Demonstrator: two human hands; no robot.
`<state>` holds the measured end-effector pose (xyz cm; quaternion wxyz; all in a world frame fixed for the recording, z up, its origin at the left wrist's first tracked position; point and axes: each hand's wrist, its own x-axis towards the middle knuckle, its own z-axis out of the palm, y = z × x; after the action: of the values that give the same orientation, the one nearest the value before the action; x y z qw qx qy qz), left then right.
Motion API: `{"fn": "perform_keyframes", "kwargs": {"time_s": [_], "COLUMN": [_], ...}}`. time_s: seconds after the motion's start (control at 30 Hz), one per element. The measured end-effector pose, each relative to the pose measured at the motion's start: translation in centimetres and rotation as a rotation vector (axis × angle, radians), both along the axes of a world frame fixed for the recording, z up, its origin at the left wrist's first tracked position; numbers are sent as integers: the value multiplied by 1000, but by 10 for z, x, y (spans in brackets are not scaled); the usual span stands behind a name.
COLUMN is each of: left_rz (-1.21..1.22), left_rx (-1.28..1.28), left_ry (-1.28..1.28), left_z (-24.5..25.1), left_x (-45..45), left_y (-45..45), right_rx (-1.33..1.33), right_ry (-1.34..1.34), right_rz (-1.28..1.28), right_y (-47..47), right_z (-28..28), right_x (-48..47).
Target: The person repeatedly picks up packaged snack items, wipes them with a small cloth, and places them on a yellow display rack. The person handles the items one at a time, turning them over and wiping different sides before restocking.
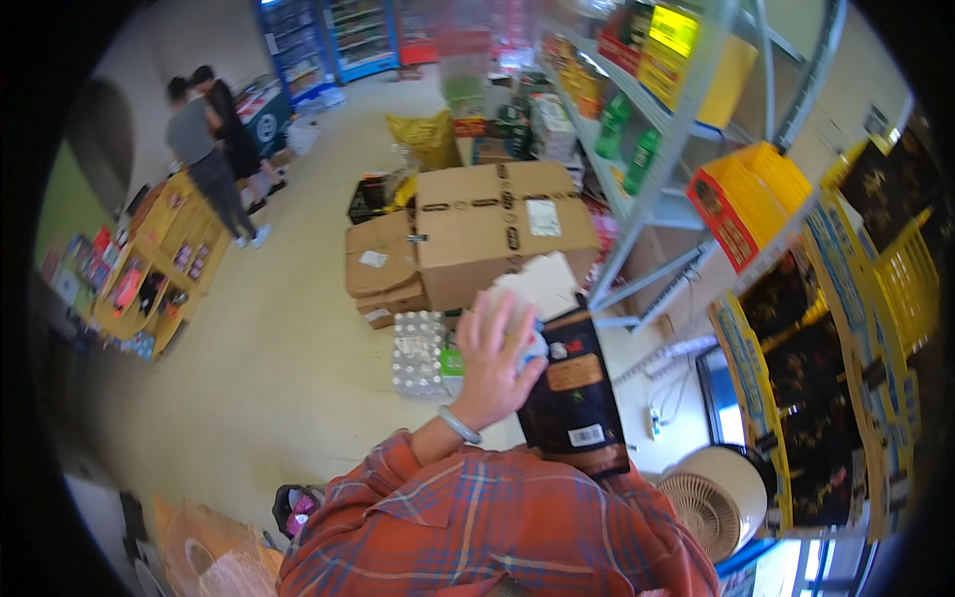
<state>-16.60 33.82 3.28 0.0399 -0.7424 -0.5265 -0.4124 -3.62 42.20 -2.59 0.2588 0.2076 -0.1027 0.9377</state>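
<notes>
My left hand, with a pale bangle at the wrist, lies over a light crumpled cloth or wrapper with blue and red marks. Its fingers are spread, and the thumb reaches toward the black package. That black pouch-like package stands tilted in front of my chest, bearing a tan panel, writing and a barcode. Behind its upper end is a white card or sheet. My right hand is out of view; the right sleeve runs in behind the package's lower end.
Taped cardboard boxes and a shrink-wrapped bottle pack lie ahead on the floor. Metal shelving with goods rises on the right, near hanging black packets and a round fan. Two people stand by a wooden shelf.
</notes>
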Motion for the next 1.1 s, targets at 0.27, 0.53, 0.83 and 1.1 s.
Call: {"fn": "perform_keyframes", "kwargs": {"time_s": [0.27,0.53,0.83,1.1], "left_rz": [-307,-536,-672,-537], "left_rx": [12,-79,-396,-459], "left_ry": [-152,-203,-471,-594], "left_z": [-15,-50,-72,-54], "left_x": [26,34,31,26], "left_y": [-28,-32,-36,-43], "right_rx": [150,127,75,49], "right_ry": [-355,-371,-317,-374], "right_rz": [-27,-359,-623,-796], "right_y": [37,34,35,45], "right_z": [26,-47,-98,-125], "right_x": [52,87,103,89]}}
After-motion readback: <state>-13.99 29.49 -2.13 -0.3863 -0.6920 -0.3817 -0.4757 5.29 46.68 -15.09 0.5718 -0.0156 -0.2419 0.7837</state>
